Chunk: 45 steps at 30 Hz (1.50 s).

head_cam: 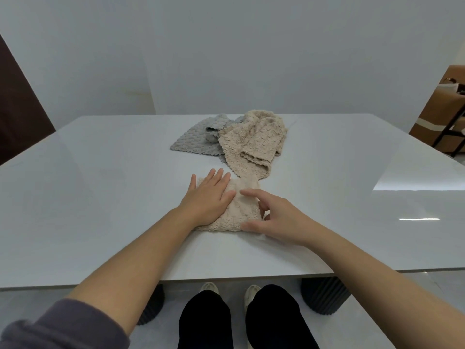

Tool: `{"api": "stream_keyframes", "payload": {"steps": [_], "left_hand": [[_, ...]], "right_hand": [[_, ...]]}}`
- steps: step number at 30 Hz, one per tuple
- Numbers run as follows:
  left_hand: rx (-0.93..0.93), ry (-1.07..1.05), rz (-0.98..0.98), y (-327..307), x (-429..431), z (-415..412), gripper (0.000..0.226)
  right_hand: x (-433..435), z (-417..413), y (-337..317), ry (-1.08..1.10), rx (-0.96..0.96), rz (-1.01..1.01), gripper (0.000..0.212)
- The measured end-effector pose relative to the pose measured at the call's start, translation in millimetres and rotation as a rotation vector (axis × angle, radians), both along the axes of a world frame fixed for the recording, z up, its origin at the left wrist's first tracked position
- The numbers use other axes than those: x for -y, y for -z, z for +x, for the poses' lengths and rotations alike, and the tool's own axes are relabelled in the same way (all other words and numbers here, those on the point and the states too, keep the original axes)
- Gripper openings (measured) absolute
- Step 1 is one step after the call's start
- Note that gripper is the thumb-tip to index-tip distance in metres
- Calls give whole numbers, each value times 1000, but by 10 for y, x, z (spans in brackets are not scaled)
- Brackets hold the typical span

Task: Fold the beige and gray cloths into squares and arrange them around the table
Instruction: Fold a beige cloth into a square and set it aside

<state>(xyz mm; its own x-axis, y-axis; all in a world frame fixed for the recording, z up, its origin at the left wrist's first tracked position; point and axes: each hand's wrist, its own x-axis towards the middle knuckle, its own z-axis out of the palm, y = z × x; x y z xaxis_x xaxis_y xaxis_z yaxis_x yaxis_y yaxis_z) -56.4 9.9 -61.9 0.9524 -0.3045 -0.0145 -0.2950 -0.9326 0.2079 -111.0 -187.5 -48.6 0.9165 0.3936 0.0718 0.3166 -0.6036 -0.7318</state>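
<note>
A folded beige cloth [236,212] lies on the white table [100,197] near the middle front. My left hand [208,197] presses flat on its left half, fingers spread. My right hand [274,217] hovers at the cloth's right edge with fingers curled and apart, touching or nearly touching it; it looks blurred. Farther back sits a loose pile: a crumpled beige cloth [254,142] lying partly over a gray cloth [196,139].
The table's front edge [226,277] runs just above my legs and shoes. Dark ribbed table legs [324,295] stand below. A brown cardboard box and a black frame [442,117] stand at the far right, beyond the table.
</note>
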Motion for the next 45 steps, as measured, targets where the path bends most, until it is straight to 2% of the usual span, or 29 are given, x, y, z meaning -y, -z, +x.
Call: {"api": "stream_keyframes", "payload": {"steps": [3, 6, 9, 11, 13, 17, 20, 23, 25, 26, 28, 30, 31, 33, 35, 37, 40, 42, 45], "left_hand": [[106, -51, -45, -57, 4, -56, 61], [148, -36, -70, -135, -27, -154, 60], [116, 34, -43, -99, -48, -268, 59], [65, 58, -8, -24, -61, -320, 59], [31, 56, 10, 41, -70, -332, 60], [46, 54, 34, 78, -68, -299, 63], [4, 159, -19, 6, -193, -349, 82], [73, 282, 63, -65, -483, -411, 101], [146, 186, 83, -65, -745, -370, 105], [172, 98, 58, -69, -868, -353, 102], [167, -62, -40, -67, -978, -366, 78], [156, -105, -167, -94, -848, -424, 59], [167, -84, -211, -111, -727, -458, 56], [140, -10, -216, -111, -474, -508, 56], [45, 26, -104, -32, -312, -526, 59], [-34, 14, -1, 49, -275, -520, 62], [-86, 9, 39, 30, -280, -498, 64], [-89, -70, -72, -60, -272, -474, 66], [27, -393, -342, -175, -320, -344, 55]], "right_hand": [[-57, 17, -125, 159, 80, -142, 38], [-130, 114, -224, 289, 308, -314, 38], [-230, 267, -183, 93, 332, -449, 50], [-265, 317, -65, -28, 209, -590, 58], [-250, 333, 68, -62, 128, -653, 61], [-213, 333, 119, -56, 107, -676, 62], [-216, 367, 48, -38, 67, -600, 61], [-175, 420, -73, 75, 139, -472, 43], [-158, 374, -174, 217, 224, -484, 33], [-152, 338, -208, 291, 268, -510, 35], [-149, 278, -249, 369, 378, -557, 38], [-197, 241, -259, 298, 438, -547, 37], [-244, 236, -239, 218, 392, -530, 39], [-374, 202, -153, 64, 234, -561, 54], [-474, 121, -19, -6, 125, -624, 64], [-498, 84, 107, -11, 107, -666, 66], [-487, 94, 115, 0, 104, -673, 66], [-493, 87, 91, 12, 87, -654, 65], [-487, 82, 101, 54, 74, -602, 64]]}}
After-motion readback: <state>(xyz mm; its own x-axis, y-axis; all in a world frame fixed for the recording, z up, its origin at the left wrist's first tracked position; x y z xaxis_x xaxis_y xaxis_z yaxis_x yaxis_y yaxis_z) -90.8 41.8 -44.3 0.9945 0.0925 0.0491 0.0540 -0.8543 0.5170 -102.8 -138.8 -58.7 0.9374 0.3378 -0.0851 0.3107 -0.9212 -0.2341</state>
